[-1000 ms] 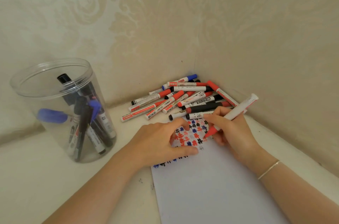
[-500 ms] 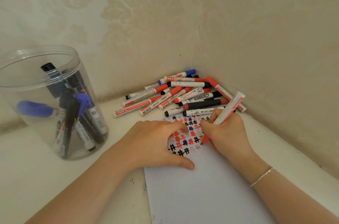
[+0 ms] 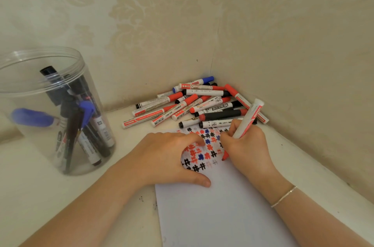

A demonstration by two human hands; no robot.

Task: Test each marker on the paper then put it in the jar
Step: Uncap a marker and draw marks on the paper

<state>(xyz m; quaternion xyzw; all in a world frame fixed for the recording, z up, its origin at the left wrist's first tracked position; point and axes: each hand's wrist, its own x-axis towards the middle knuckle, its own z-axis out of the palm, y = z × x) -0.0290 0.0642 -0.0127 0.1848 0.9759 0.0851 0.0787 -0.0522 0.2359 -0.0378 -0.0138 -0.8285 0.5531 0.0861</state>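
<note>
The right hand (image 3: 245,145) pinches a red marker (image 3: 248,120), tip on the paper (image 3: 218,212) (I think it touches). The left hand (image 3: 168,157) lies flat, holding the paper. Press softly; keep it from sliding. The jar (image 3: 50,109) waits far left.

Cream damask wallpaper (image 3: 162,14) (meeting in a corner), white tabletop (image 3: 40,196)

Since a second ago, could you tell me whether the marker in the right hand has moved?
Yes. Judged against the pile, the marker's back end swung left, so it stands steeper in the right hand.
</note>
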